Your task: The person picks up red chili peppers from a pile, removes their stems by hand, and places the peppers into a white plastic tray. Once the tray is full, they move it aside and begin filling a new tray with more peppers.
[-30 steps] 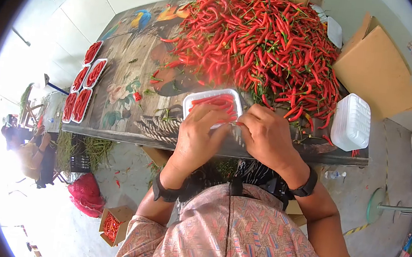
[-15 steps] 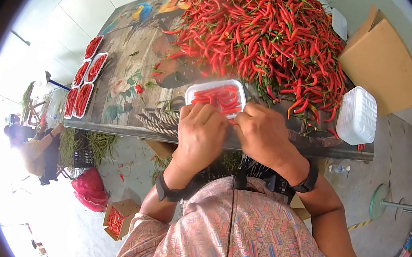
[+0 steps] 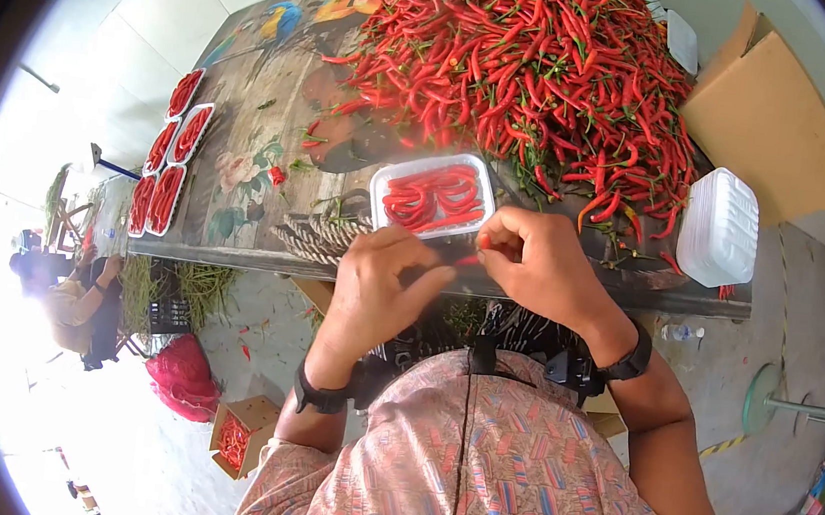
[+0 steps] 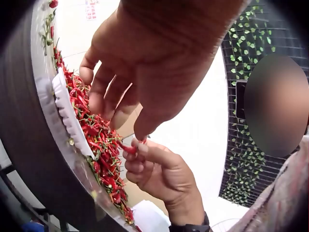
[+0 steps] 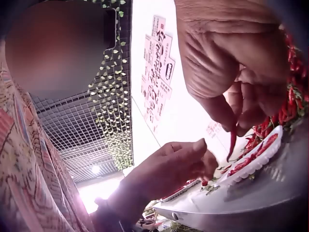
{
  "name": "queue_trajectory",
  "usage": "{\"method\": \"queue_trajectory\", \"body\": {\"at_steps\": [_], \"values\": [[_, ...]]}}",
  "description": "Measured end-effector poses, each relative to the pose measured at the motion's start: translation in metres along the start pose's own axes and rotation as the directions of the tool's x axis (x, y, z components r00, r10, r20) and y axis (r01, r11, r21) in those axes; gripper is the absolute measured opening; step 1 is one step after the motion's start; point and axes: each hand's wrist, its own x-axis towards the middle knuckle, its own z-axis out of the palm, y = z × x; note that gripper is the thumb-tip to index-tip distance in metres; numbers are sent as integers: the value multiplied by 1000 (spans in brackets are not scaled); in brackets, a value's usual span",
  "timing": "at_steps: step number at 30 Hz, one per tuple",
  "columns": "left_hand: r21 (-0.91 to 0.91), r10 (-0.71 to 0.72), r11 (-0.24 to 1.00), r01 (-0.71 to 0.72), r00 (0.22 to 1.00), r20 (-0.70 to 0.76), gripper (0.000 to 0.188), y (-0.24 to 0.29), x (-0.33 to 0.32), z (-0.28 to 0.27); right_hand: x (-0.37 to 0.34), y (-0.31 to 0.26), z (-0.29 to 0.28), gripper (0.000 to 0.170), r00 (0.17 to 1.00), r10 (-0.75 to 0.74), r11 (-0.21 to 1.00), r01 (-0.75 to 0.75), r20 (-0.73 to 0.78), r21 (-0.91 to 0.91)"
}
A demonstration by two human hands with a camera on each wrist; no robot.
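Far left of the head view, one other person, small against the glare, and right beside them, upper left, five filled trays on the table: one at the top, then two, then two more! Below them, lower left, one red sack and one small cardboard box with red chillies inside

Into the middle we go: the left hand, one black band on its wrist, fingers loosely bent, thumb standing apart, gripping nothing. Just above it, dead centre, one white tray lies on the table, holding a layer of red chillies too overlapped to count; whether the left hand touches its rim, I can't tell

Now the right hand, just right of centre, also one black band, and it pinches one red chilli between thumb and fingers, tip pointing down in the right wrist view, near the tray

Above, filling top centre to upper right, one huge chilli heap, far beyond counting! Right side: one stack of white trays, nested too tightly to number, and one large carton upper right
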Motion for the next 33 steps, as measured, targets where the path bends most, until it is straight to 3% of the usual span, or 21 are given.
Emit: {"method": "queue_trajectory", "body": {"at_steps": [1,3,4,7,8,10,14,16,17,19,23,28,32,33], "values": [[2,-2,1000,2,1000,0,16,3,1,4,1,-1,2,5,997,75,989,-76,10,127],[6,8,1000,-7,986,-168,15,10,2,8,4,1,10,5,993,111,965,-117,35,235],[-64,-32,998,23,990,-141,17,6,0,9,5,3,13,5,988,143,929,-156,64,335],[-162,-90,984,76,992,-84,15,-3,-5,9,9,5,17,4,974,167,894,-214,151,393],[-161,-93,984,78,992,-87,15,-7,-7,10,9,5,18,4,974,165,895,-213,154,393],[-398,-275,887,235,960,-45,9,-12,-12,10,6,5,20,4,987,69,931,-115,142,347],[-487,-290,839,242,957,-24,5,-16,-12,9,3,-2,21,5,993,-6,971,-22,115,239],[-567,-349,767,299,937,22,5,-21,-12,11,5,-1,22,7,981,-189,981,186,42,60],[-567,-349,767,299,937,22,5,-23,-12,12,5,2,23,7,981,-188,981,186,42,60],[-571,-364,755,323,930,44,6,-27,-11,14,6,6,25,9,934,-355,934,353,-35,-58],[-649,-369,695,310,928,48,4,-23,-9,19,7,5,25,10,923,-383,919,376,-41,-114],[-805,-303,565,180,953,1,13,-12,-6,22,8,6,33,14,955,-293,954,295,-40,59],[-699,-314,700,148,943,-114,14,-24,-4,7,14,4,23,15,981,-193,979,194,-12,60],[-540,-329,814,214,936,-124,11,-27,-2,-1,16,6,20,14,985,-164,984,167,-43,65]]}}
